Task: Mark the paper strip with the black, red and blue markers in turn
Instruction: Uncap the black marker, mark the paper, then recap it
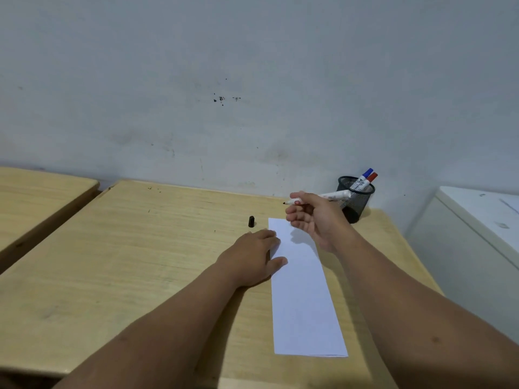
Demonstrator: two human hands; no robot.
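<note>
One blank white paper strip [304, 299]; unmarked.

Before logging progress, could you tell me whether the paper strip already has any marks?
No, the paper strip looks blank white along its whole visible length.

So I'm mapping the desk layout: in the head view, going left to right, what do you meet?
Black cap → left hand → paper strip → mesh pen cup holding the blue marker and red marker.
</note>
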